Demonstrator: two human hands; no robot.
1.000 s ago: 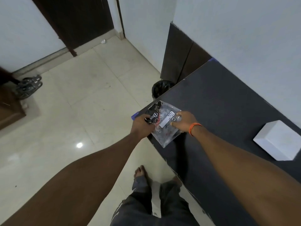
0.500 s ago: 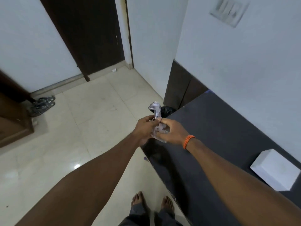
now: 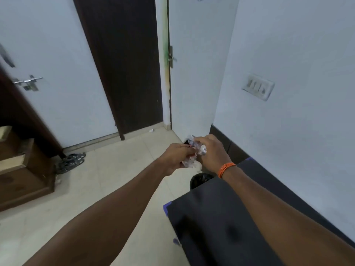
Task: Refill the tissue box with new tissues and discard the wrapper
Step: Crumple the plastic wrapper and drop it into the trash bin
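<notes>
A crumpled clear plastic wrapper (image 3: 194,153) with red and black print is squeezed between both hands, held in the air beyond the table's far corner. My left hand (image 3: 175,156) grips its left and lower part. My right hand (image 3: 212,153), with an orange band at the wrist, closes over its right side. A black bin (image 3: 199,180) stands on the floor just below the hands, against the end of the table. The white tissue box is out of view.
The dark table (image 3: 221,227) runs along the right wall, with a switch plate (image 3: 258,86) above it. A dark door (image 3: 123,64) is ahead, sandals (image 3: 71,162) and a wooden cabinet (image 3: 21,173) lie at the left on the tiled floor.
The flat wrapper was lifted off the table's corner and crumpled into a wad between both hands. My view rose, so the tissue box left the frame and the bin now lies under the hands.
</notes>
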